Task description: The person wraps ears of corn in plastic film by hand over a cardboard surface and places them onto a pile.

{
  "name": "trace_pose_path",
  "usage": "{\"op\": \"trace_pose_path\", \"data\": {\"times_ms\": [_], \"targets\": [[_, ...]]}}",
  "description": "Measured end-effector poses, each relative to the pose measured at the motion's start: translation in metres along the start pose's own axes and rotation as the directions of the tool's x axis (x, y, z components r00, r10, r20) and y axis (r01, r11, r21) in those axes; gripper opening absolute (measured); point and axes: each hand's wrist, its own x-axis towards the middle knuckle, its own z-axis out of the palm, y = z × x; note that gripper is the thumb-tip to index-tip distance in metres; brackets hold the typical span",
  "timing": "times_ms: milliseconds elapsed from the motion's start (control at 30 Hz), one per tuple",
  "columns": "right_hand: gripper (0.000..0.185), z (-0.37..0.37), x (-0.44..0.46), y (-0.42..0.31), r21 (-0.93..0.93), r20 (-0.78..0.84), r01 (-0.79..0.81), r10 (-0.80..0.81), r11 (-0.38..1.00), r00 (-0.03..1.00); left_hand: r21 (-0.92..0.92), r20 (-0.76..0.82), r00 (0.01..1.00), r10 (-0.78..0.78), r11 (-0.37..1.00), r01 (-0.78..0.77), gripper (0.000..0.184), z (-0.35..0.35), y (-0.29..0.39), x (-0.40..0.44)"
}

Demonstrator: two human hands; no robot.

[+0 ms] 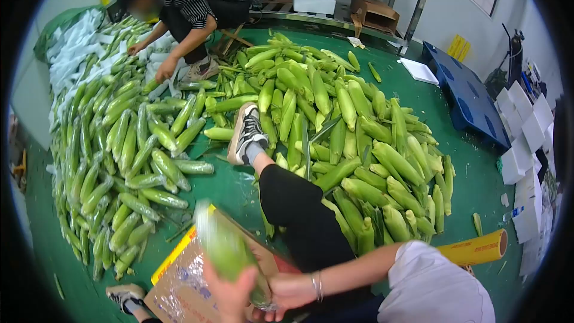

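An ear of corn [226, 245] in its green husk, with clear plastic film about it, is held upright and slightly tilted in front of me; its top is smeared by motion. My left hand [230, 293], blurred, is wrapped round its lower part from the near side. From the right, my right hand [287, 292], with bracelets at the wrist, grips the bottom end, where film is bunched. Beneath them is a cardboard box [182, 284] with a yellow edge and shiny film on top. My legs are on either side of it.
Unwrapped corn [359, 161] lies heaped ahead and right; film-wrapped ears [125, 161] are piled left. Beyond them a co-worker [191, 0] bends over the pile. A yellow tube [478, 248] lies right, with a blue pallet [466, 96] and white foam boxes [526, 137] farther off.
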Motion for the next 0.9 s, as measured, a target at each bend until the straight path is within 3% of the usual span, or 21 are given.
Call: {"op": "trace_pose_path", "data": {"times_ms": [33, 67, 100, 133, 167, 200, 233, 267, 300, 333, 367, 433, 500, 567, 600, 667, 733, 767, 800, 833, 900], "targets": [[0.034, -0.006, -0.008, -0.049, -0.424, -0.012, 0.113, -0.13, 0.899, 0.991, -0.021, 0.244, 0.944, -0.221, 0.972, 0.233, 0.041, 0.011, -0.004, 0.033], [0.031, -0.013, -0.016, -0.097, -0.773, -0.024, 0.146, -0.258, 0.617, 0.966, -0.132, 0.455, 0.717, -0.527, 0.757, 0.64, 0.038, 0.004, -0.011, 0.072], [0.024, -0.032, -0.023, -0.147, -0.987, 0.121, 0.002, -0.722, -0.163, 0.681, -0.081, 0.369, 0.734, -0.57, 0.767, 0.636, 0.035, 0.003, -0.04, 0.105], [0.02, -0.055, -0.027, -0.195, -0.987, -0.045, -0.16, -0.917, -0.021, 0.397, 0.029, 0.191, 0.778, -0.598, 0.796, 0.604, 0.036, -0.004, -0.07, 0.141], [0.022, -0.096, -0.029, -0.237, -0.935, 0.082, -0.333, -0.987, -0.124, 0.137, -0.035, 0.061, 0.719, -0.692, 0.718, 0.695, 0.042, -0.021, -0.098, 0.181], [0.022, -0.174, -0.024, -0.279, -0.803, -0.073, -0.595, -0.985, -0.036, 0.158, -0.125, -0.008, 0.806, -0.591, 0.801, 0.586, 0.049, -0.037, -0.113, 0.218], [0.022, -0.215, -0.033, -0.307, -0.586, -0.091, -0.786, -0.948, -0.197, 0.306, -0.22, -0.096, 0.888, -0.45, 0.88, 0.422, 0.054, -0.063, -0.136, 0.259], [0.023, -0.25, -0.038, -0.329, -0.44, -0.052, -0.822, -0.903, -0.362, 0.426, -0.35, -0.155, 0.841, -0.519, 0.825, 0.444, 0.058, -0.097, -0.149, 0.315], [0.024, -0.273, -0.039, -0.341, -0.292, -0.034, -0.805, -0.835, -0.517, 0.549, -0.313, -0.163, 0.927, -0.338, 0.909, 0.277, 0.062, -0.13, -0.151, 0.357], [0.028, -0.272, -0.038, -0.348, -0.289, -0.099, -0.807, -0.822, -0.516, 0.561, -0.49, 0.007, 0.958, -0.288, 0.834, 0.254, 0.065, -0.172, -0.151, 0.399], [0.031, -0.269, -0.035, -0.349, -0.287, -0.159, -0.801, -0.799, -0.525, 0.58, -0.44, -0.148, 0.958, -0.244, 0.884, 0.158, 0.068, -0.151, -0.116, 0.394], [0.043, -0.289, -0.035, -0.342, -0.317, -0.135, -0.772, -0.78, -0.55, 0.611, -0.145, -0.007, 0.993, -0.117, 0.983, 0.115, 0.052, -0.162, -0.094, 0.374], [0.059, -0.265, -0.044, -0.349, -0.301, -0.385, -0.8, -0.701, -0.519, 0.6, 0.125, 0.212, 0.967, -0.14, 0.985, 0.115, 0.042, -0.194, -0.09, 0.315], [0.047, -0.243, -0.04, -0.356, -0.012, -0.6, -0.636, -0.503, -0.772, 0.622, 0.261, -0.031, 0.95, -0.311, 0.915, 0.309, 0.029, -0.194, -0.077, 0.228], [0.039, -0.239, -0.044, -0.352, 0.035, -0.569, -0.555, -0.473, -0.831, 0.673, 0.372, -0.08, 0.94, -0.331, 0.865, 0.337, 0.026, -0.208, -0.067, 0.189], [0.032, -0.248, -0.054, -0.339, -0.001, -0.252, -0.508, -0.491, -0.862, 0.834, 0.525, -0.224, 0.915, -0.336, 0.749, 0.404, 0.018, -0.239, -0.041, 0.108], [0.052, -0.222, -0.075, -0.328, -0.196, -0.229, -0.513, -0.47, -0.836, 0.852, 0.676, -0.314, 0.901, -0.3, 0.596, 0.434, 0.013, -0.264, -0.012, 0.024], [0.062, -0.201, -0.084, -0.322, -0.233, -0.311, -0.599, -0.525, -0.766, 0.792, 0.774, -0.304, 0.907, -0.29, 0.479, 0.413, 0.012, -0.276, 0.002, -0.006], [0.06, -0.178, -0.099, -0.319, -0.309, -0.289, -0.689, -0.625, -0.656, 0.725, 0.784, -0.45, 0.82, -0.353, 0.283, 0.552, 0.012, -0.257, 0.033, -0.024], [0.058, -0.152, -0.115, -0.314, -0.384, -0.287, -0.757, -0.711, -0.529, 0.642, 0.803, -0.423, 0.861, -0.282, 0.324, 0.501, 0.015, -0.281, 0.026, -0.062], [0.057, -0.099, -0.141, -0.286, -0.52, -0.147, -0.78, -0.864, -0.347, 0.482, 0.758, -0.493, 0.815, -0.304, 0.309, 0.574, 0.029, -0.266, 0.044, -0.093]]}}
